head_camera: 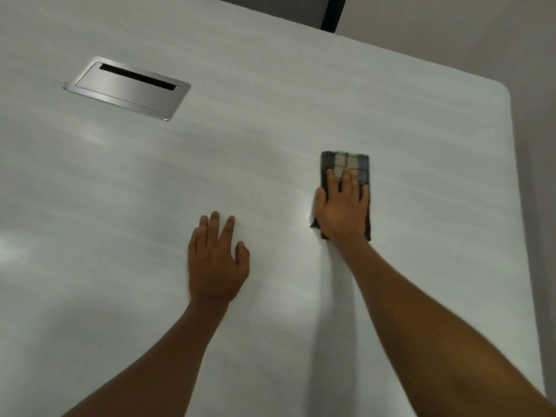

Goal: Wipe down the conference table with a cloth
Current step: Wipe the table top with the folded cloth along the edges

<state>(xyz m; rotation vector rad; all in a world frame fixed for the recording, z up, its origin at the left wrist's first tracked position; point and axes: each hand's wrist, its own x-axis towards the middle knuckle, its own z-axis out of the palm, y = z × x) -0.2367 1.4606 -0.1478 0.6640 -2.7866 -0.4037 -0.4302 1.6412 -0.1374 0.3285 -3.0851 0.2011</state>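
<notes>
The right hand [343, 206] lies flat on a folded plaid cloth [346, 167], fingers straight and slightly spread, pressing it onto the pale table [270, 115]. The cloth sticks out beyond the fingertips and shows at both sides of the palm. The left hand [215, 260] rests palm-down on the bare table, fingers spread, holding nothing, well apart from the cloth. A metal cable hatch [128, 88] sits far beyond the left hand, and a dark chair [301, 10] stands past the table's far edge.

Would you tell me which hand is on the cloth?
The right hand, pressing flat on the dark checked folded cloth; the left hand rests bare on the white table.
</notes>
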